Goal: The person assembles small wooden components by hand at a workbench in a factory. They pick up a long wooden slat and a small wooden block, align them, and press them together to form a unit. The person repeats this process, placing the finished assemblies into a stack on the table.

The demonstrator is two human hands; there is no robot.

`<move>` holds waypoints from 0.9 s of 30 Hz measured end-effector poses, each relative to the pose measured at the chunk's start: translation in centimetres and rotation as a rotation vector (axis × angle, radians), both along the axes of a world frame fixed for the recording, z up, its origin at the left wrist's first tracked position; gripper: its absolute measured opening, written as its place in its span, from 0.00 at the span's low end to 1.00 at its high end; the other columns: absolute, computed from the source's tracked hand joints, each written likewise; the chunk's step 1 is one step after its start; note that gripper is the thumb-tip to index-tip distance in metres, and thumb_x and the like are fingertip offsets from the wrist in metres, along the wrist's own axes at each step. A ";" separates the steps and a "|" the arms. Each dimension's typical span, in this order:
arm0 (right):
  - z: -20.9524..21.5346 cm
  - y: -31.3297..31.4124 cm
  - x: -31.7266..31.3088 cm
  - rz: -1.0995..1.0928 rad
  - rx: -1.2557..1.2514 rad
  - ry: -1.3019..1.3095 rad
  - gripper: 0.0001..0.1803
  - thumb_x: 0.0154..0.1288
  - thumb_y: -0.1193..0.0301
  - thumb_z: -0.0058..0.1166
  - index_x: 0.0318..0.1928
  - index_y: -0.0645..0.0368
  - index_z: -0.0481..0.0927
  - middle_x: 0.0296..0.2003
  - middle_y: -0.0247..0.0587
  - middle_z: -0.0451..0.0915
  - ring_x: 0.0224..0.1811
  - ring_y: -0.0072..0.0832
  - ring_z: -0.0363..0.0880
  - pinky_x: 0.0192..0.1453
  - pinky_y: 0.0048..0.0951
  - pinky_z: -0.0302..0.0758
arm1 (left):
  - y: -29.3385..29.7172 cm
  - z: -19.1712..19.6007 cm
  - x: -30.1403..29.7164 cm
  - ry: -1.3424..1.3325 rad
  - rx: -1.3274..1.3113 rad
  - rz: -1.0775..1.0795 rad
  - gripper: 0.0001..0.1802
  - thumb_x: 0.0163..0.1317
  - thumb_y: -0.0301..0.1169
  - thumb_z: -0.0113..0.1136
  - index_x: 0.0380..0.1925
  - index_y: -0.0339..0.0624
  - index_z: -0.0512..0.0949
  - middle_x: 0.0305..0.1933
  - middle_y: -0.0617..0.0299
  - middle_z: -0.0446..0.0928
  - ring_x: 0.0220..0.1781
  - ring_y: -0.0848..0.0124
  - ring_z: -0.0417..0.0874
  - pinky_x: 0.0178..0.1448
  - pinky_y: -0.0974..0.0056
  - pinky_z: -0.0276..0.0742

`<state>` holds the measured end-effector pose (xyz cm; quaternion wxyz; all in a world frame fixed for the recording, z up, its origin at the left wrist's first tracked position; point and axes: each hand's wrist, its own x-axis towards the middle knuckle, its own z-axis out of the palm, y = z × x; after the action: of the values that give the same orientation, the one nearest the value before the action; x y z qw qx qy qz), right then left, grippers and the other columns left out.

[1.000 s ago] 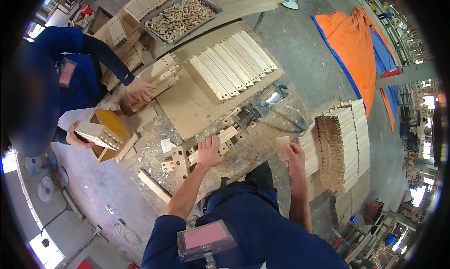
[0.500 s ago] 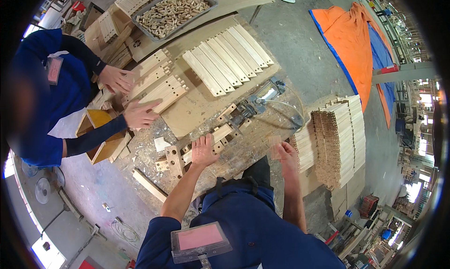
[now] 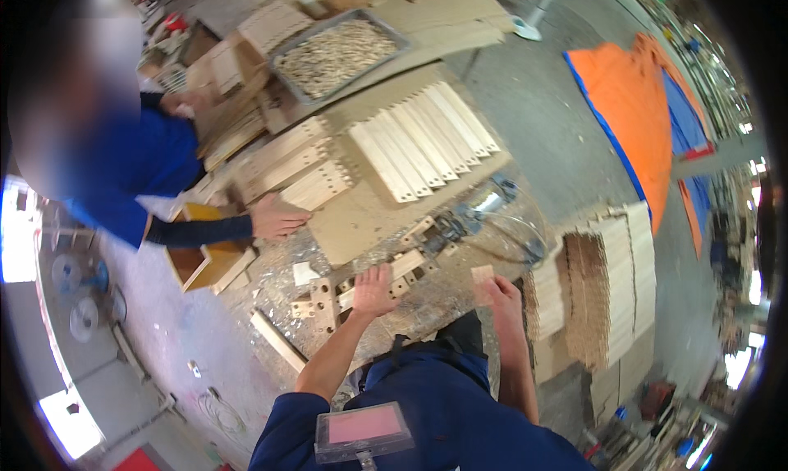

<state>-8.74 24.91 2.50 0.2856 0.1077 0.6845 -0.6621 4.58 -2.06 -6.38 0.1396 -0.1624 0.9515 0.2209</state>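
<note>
Pale wooden strips with rows of drilled holes (image 3: 361, 289) lay at the centre of the frame on the dusty, shaving-strewn workbench (image 3: 345, 225), and the person's left hand (image 3: 375, 290) rested flat on them, fingers spread and curled around nothing. Just right of centre, the right hand (image 3: 502, 297) pinched a small square block of light wood (image 3: 483, 274) between thumb and fingertips, raised a little above the bench edge. Half a second before, that hand had sat lower and the block was harder to make out; the left hand had stayed on the same strips. To the left, a co-worker's hand (image 3: 277, 216) in a dark sleeve now lay alone beside a stack of notched pale boards (image 3: 316, 185), whereas earlier two of that person's hands worked there. Right of centre stood tall piles of stacked wooden pieces (image 3: 603, 290).
</note>
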 end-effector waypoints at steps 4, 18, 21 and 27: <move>0.3 1.0 1.5 -0.016 -0.024 -0.009 0.13 0.71 0.70 0.56 0.50 0.64 0.82 0.39 0.34 0.85 0.37 0.18 0.82 0.40 0.19 0.76 | -0.2 0.2 0.3 0.020 0.002 -0.013 0.51 0.46 0.52 0.71 0.66 0.39 0.59 0.56 0.47 0.70 0.62 0.52 0.71 0.65 0.49 0.65; 0.0 3.3 2.9 -0.068 -0.119 0.052 0.13 0.71 0.69 0.58 0.51 0.65 0.81 0.39 0.34 0.83 0.36 0.20 0.82 0.38 0.22 0.77 | 0.0 1.4 0.3 0.157 0.068 0.014 0.43 0.56 0.56 0.64 0.64 0.39 0.65 0.56 0.44 0.73 0.60 0.48 0.74 0.64 0.46 0.69; -2.0 2.7 1.1 -0.142 -0.059 0.119 0.14 0.70 0.68 0.59 0.49 0.65 0.82 0.37 0.33 0.83 0.34 0.18 0.80 0.36 0.22 0.75 | 0.6 2.5 -1.4 0.360 0.088 -0.025 0.37 0.60 0.54 0.61 0.61 0.39 0.69 0.50 0.46 0.75 0.54 0.48 0.78 0.58 0.48 0.73; -0.1 -0.8 -0.7 -0.025 -0.172 -0.038 0.14 0.70 0.66 0.60 0.49 0.65 0.83 0.36 0.29 0.80 0.37 0.15 0.75 0.41 0.21 0.71 | 2.8 8.2 -2.4 0.501 0.160 -0.205 0.32 0.59 0.49 0.65 0.57 0.40 0.74 0.41 0.51 0.77 0.45 0.51 0.80 0.50 0.50 0.75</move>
<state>-9.49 24.07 2.43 0.2984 0.1037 0.6183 -0.7197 2.21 0.72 1.87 -0.0659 0.0059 0.9474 0.3131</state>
